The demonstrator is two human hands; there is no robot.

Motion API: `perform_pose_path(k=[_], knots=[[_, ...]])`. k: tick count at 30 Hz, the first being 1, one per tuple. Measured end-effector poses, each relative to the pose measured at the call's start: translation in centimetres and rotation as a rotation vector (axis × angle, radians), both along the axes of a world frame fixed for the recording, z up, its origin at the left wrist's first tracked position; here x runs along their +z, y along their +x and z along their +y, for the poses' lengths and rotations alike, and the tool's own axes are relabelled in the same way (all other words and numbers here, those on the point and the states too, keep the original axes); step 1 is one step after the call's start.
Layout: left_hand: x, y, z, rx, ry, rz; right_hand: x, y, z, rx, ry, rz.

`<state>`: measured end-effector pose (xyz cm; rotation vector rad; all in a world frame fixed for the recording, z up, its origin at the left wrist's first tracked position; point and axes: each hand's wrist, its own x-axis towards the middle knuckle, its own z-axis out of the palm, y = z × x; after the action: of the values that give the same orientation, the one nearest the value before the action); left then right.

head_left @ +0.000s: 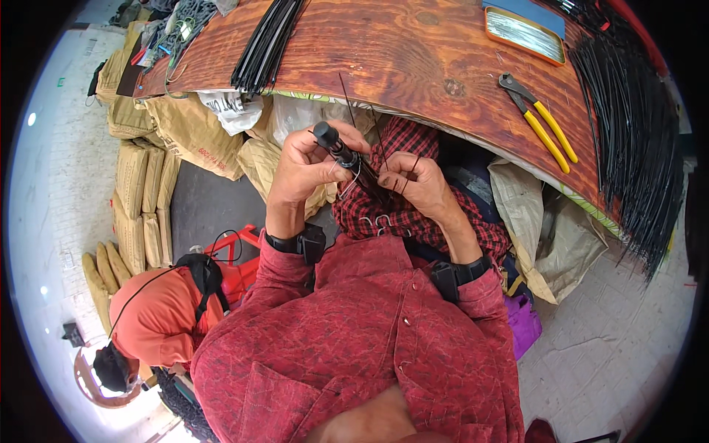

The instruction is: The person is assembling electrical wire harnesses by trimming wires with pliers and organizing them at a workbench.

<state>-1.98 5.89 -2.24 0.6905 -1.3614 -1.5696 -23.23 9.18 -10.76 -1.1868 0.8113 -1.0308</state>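
Observation:
Over my lap, my left hand (299,170) is closed round a black umbrella frame (338,145), its round-capped end tilted up toward me. A thin pale wire (356,179) hangs by the frame, close to my left thumb. My right hand (425,190) is beside the frame with thumb and fingertips pressed together on a thin black rib (379,136), which slants up toward the table edge. Another slim black rib (347,96) sticks up past my left fingers. The lower part of the frame is hidden between my hands and the red-and-black checked cloth (377,221).
Ahead stands a wooden table (391,44). On it lie yellow-handled cutters (543,122), a tin (559,53) of fine wires, black strips (267,48) and a large heap of black ribs (628,140). Brown packages (136,177) are stacked left. A person in orange (159,314) bends nearby.

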Motion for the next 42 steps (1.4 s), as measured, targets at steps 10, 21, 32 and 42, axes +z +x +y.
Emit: perform_pose_path(k=[10, 21, 32, 42], knots=[[1.4, -0.4, 0.2, -0.069, 0.024, -0.021, 0.7, -0.6, -0.5, 0.131, 0.118, -0.055], [1.0, -1.5, 0.8, 0.140, -0.002, 0.007, 3.3, -0.5, -0.1, -0.099, 0.111, -0.289], [0.9, -2.8, 1.1, 0.212, 0.014, 0.036, 7.2, 0.4, -0.1, -0.172, -0.071, -0.084], [0.4, -1.9, 1.0, 0.142, 0.028, 0.015, 7.3, 1.5, -0.4, -0.399, -0.390, 0.248]])
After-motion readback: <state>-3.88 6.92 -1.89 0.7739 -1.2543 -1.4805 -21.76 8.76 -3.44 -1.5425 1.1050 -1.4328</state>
